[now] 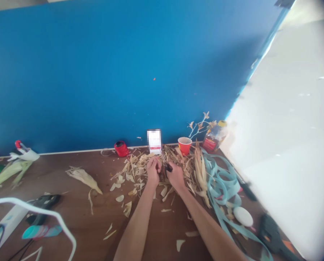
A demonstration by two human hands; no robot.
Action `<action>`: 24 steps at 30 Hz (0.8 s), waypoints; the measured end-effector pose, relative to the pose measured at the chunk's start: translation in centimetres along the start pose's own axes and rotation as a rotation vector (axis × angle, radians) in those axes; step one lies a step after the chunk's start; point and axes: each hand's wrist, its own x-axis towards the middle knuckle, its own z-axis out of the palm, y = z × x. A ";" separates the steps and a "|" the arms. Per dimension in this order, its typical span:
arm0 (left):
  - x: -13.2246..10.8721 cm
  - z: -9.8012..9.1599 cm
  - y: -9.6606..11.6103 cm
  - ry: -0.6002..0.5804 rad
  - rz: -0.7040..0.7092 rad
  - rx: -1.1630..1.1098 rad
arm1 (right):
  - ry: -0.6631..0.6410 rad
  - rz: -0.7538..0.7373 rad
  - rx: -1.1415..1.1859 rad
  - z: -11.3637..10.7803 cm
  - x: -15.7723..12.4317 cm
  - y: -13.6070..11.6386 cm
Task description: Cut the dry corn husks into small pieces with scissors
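Note:
My right hand [176, 175] is closed round the black handles of a pair of scissors [168, 167], whose thin blades point up and away. Close beside it on the left, my left hand [153, 169] has its fingers pinched together; whatever they hold is too small to make out. Both hands are over a heap of dry corn husk scraps [138, 163] on the brown table. Just beyond them a phone [154, 139] with a blurred screen leans upright. A bundle of dry corn husk [200, 168] lies right of my right hand.
A red paper cup [185, 145], a bottle with a yellow cap [215, 137] and a red roll [121, 149] stand along the blue partition [110, 79]. Blue-green ribbon [223, 183] coils at right, near a dark glue gun [273, 232]. Another husk [84, 178] and a power strip [11, 223] lie left.

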 end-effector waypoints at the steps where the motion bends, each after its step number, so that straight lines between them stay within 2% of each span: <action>1: 0.0 0.0 0.1 0.002 0.001 -0.001 | 0.000 0.002 0.000 0.0 0.0 0.0; 13: -0.2 0.3 0.4 0.017 -0.061 -0.011 | 0.002 -0.031 0.013 0.1 0.0 0.2; 24: 0.0 0.3 0.1 0.055 -0.036 -0.008 | 0.003 -0.026 0.030 0.1 0.0 0.2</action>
